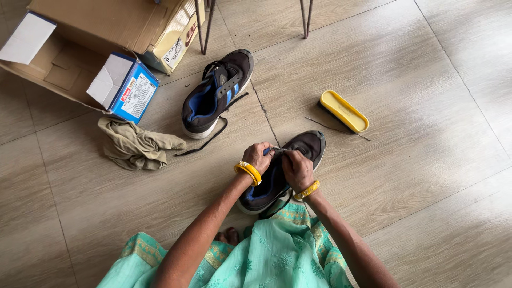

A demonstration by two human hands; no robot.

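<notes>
While we sit on the tiled floor (pixel 426 176), both our hands work at the laces of the near shoe (pixel 306 145), which lies just before our knees with its toe pointing away from us. Our left hand (pixel 258 157) is closed with the fingertips pinched on the lace (pixel 276 150) at the top of the tongue, and our right hand (pixel 297 168) is closed too, pinching the same lace from the other side. We judge that the step in hand is the lacing or tightening of this shoe. The next move calls for a small, steady pull with both hands, and for keeping the shoe flat so it does not roll.

The far shoe (pixel 216 93) lies well apart, further away, with its lace loose on the floor. A beige cloth (pixel 136 145) is crumpled to the left of it, and a yellow brush (pixel 344 111) lies to the right.

For packages: an open brown carton (pixel 96 24) fills the upper left corner. A small blue box (pixel 128 88) with a white label and open flaps leans at its edge. Beside it stands a yellowish box (pixel 178 37) with a white sticker on its end.
</notes>
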